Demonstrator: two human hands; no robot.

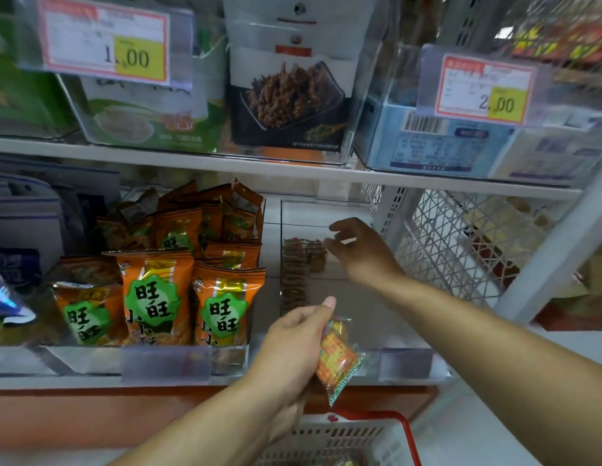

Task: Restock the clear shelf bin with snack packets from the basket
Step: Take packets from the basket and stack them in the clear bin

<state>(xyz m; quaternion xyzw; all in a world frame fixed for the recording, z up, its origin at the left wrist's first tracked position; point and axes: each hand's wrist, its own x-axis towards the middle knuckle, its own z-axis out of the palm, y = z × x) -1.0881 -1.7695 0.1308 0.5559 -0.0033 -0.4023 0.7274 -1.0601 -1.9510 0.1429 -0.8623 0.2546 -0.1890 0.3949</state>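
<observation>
Snack packet pinched loosely in left hand; right hand, fingers slack, holds nothing inside clear bin. Risk: packet slips, row topples.

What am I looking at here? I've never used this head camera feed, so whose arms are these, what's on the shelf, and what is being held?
There is no machine here: the one picture comes from a camera worn on a person's head, looking forward and down, so both arms belong to the wearer. The left hand grips a small orange snack packet with a clear green edge, just in front of the shelf. The right hand reaches into the clear shelf bin, near a row of small brown packets along the bin's left side; its fingers look loosely curled, and I can't tell whether it holds anything. The next bin to the left holds larger orange bags. At the bottom edge is the basket, white with a red rim. The upper shelf carries other goods and price tags.
</observation>
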